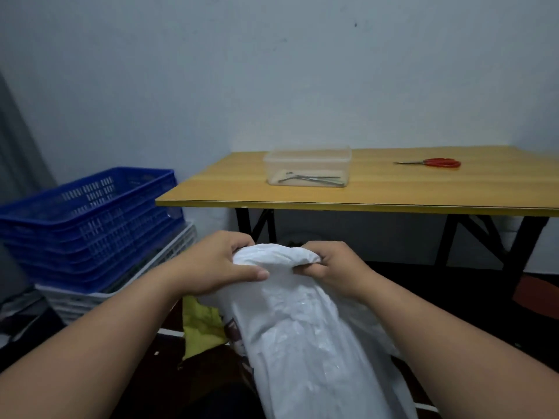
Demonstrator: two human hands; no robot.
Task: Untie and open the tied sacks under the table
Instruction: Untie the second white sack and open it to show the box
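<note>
A white woven sack (305,331) stands between my forearms in front of the wooden table (378,193). My left hand (217,261) grips the sack's top edge on the left, thumb lying across the fabric. My right hand (329,267) grips the same top edge on the right with curled fingers. The rim is bunched between both hands, and its opening is hidden from me. Under the table the space is dark, and no other sack is clear to see.
Stacked blue crates (90,219) rest on a white crate (99,297) at the left. On the table stand a clear plastic box (307,167) with metal tools and red-handled scissors (435,162). A yellow cloth (201,325) lies on the dark floor.
</note>
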